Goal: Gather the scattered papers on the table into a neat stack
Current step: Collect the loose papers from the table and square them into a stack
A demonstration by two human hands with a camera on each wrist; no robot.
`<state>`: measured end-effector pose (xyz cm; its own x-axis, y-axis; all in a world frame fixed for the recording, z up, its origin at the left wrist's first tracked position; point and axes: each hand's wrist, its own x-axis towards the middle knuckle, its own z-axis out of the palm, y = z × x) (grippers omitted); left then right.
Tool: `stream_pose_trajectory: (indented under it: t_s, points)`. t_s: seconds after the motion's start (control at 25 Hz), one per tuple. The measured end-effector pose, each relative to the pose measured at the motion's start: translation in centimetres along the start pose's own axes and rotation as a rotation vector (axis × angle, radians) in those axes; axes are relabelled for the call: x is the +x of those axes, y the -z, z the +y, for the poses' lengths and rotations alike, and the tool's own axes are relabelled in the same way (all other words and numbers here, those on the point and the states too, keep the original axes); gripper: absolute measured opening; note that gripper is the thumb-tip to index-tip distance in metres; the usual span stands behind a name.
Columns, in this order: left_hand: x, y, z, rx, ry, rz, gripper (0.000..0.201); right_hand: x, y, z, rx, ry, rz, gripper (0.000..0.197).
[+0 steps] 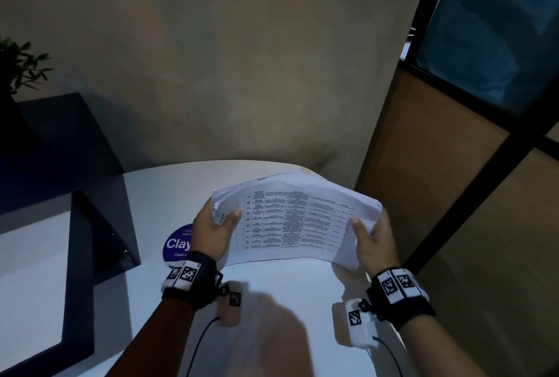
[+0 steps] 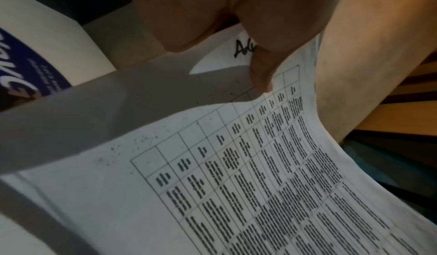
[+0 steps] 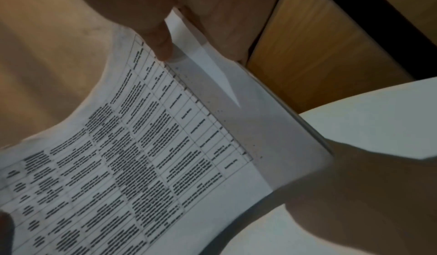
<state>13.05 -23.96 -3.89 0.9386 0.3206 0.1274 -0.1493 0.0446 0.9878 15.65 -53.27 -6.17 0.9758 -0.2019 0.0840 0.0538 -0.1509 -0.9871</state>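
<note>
Papers [image 1: 296, 216] seem light and floppy, sagging between holds; left grip [image 1: 211, 231] and right grip [image 1: 375, 240] pinch opposite edges.

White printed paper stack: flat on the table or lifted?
Lifted. Left hand and right hand grip the paper stack by its ends, above the white table.

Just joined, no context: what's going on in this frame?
A person holds a bundle of papers by its two ends, left hand and right hand each with the thumb on the top sheet. The bundle bows and seems lifted off the white table. Edges at the left end look fanned, so it isn't neat yet.
</note>
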Motion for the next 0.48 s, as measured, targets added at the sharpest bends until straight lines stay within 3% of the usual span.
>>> stream_pose_trajectory:
  t_s: [0.12, 0.32, 0.48]
  points:
    - [-0.5, -0.2, 0.8, -0.019, -0.015, -0.003, 0.032, -0.4, 0.0, -0.5, 0.016, 0.005, 0.012, 0.038]
    - [-0.5, 1.1, -0.1, 0.056, -0.017, 0.023, 0.051, -0.5, 0.3, 0.3, 0.013, 0.019, 0.019, 0.050]
    - [0.3, 1.0, 0.0, -0.048, 0.017, 0.055, 0.042, 0.2, 0.0, 0.8, 0.000, -0.022, 0.024, 0.048]
